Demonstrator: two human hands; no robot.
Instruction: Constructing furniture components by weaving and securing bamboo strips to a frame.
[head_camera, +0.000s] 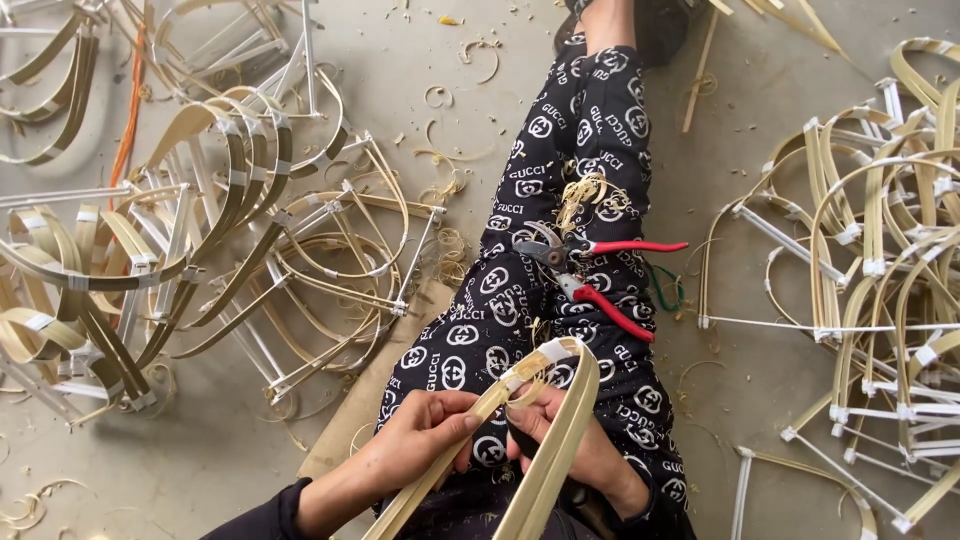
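bamboo strips (545, 440), pale and flat, run up from the bottom edge of the view to a white tape wrap (540, 357) just above the hands, over the person's lap. the left hand (415, 440) is closed on one strip, fingers curled over its flat face and thumb under it; the right hand (575, 440) is clenched round the other strip a little below the tape, its fingers partly hidden behind the bamboo. the strips look light and springy, stiff along their length but ready to bend across the flat, with thin edges that could be sharp or splinter, so the flat faces near the taped joint seem the safest place to grip. beyond the hands, red-handled shears (590, 275) lie open on the patterned trouser leg (560, 200), with curled shavings (585, 195) just above them. a brown board (375, 385) lies on the floor beside the leg. to the left, a heap of bent, taped bamboo frames (200, 250) spreads over the concrete floor (440, 70); another pile of frames (870, 270) crowds the right edge. open room is narrow: mostly the bare floor along the leg and toward the top edge, scattered with shavings.
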